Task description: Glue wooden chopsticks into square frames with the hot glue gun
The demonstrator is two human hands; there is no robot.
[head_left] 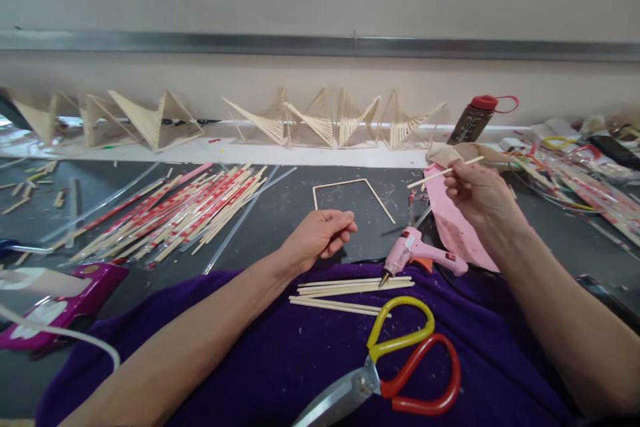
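My right hand (477,194) is closed, pinching a short thin wooden stick (470,163) above a strip of pink cloth (443,204). My left hand (327,234) is closed, with thumb and fingers pressed together; whether anything is in them is hidden. Just beyond it, an open-sided frame of thin sticks (343,183) lies on the dark table, its left side running behind the hand. Between my hands rests a pink hot glue gun (413,247), nozzle toward me. Several cut sticks (350,288) lie on purple cloth (240,347), close to scissors (367,380) with yellow and red handles.
Long sticks in red-marked wrapping (195,207) lie at left, near a magenta-and-white device (60,307) with a cable. Stick models with fanned, twisted surfaces (315,120) line the wall. A dark bottle with a red lid (475,120) and cluttered supplies (585,174) stand at right.
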